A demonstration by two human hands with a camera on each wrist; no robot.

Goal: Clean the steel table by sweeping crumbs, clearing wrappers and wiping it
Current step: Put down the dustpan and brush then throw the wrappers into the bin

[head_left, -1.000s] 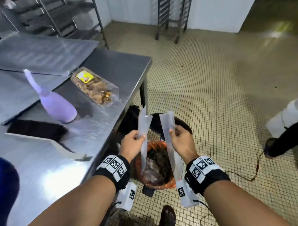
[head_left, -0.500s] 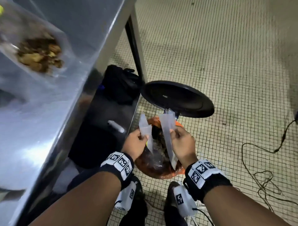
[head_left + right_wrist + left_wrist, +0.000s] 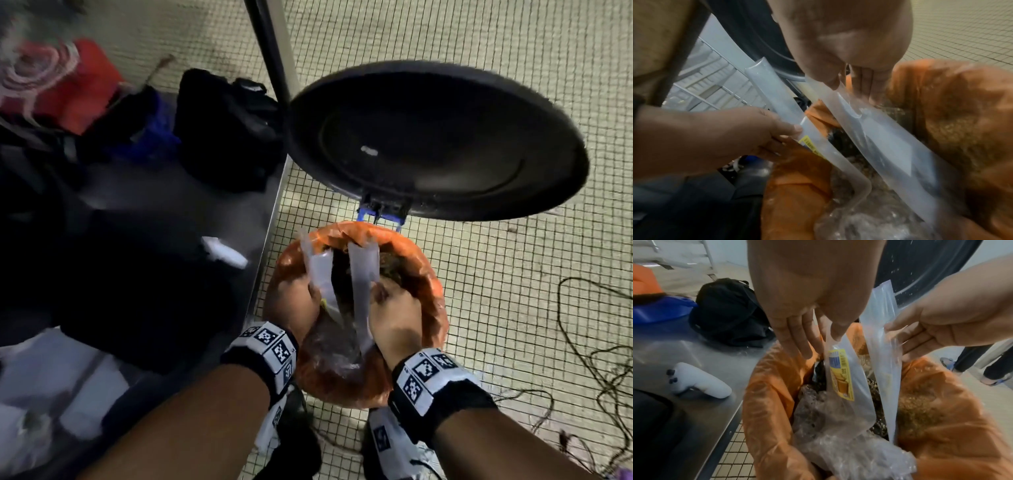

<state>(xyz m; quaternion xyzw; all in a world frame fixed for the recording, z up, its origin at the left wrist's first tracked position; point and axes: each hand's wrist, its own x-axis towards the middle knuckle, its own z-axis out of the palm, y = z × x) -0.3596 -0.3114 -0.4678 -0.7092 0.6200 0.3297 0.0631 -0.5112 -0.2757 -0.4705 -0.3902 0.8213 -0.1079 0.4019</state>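
Note:
Both hands reach into the mouth of a bin lined with an orange bag [image 3: 430, 277], its black lid [image 3: 435, 137] standing up behind. My left hand [image 3: 313, 291] pinches a clear wrapper with a yellow label [image 3: 840, 373] between thumb and fingers. My right hand [image 3: 375, 294] pinches a second, plain clear wrapper [image 3: 363, 270] in the same way. The two wrappers hang side by side, their lower ends down among crumpled plastic and dark waste [image 3: 830, 426] in the bag. The right wrist view shows the plain wrapper [image 3: 890, 146] slanting into the bag.
The bin stands on tiled floor beside the steel table's leg [image 3: 274, 58]. On the table's lower shelf [image 3: 239, 212] lie a black bag [image 3: 222, 126], a white controller [image 3: 698, 382] and a blue item [image 3: 659, 309]. Loose cables [image 3: 582, 342] trail at the right. Another person's feet [image 3: 990, 374] stand nearby.
Both hands have come down from above the bin into its mouth, still holding the two wrappers. The head view has tipped downward, so the table top is out of sight.

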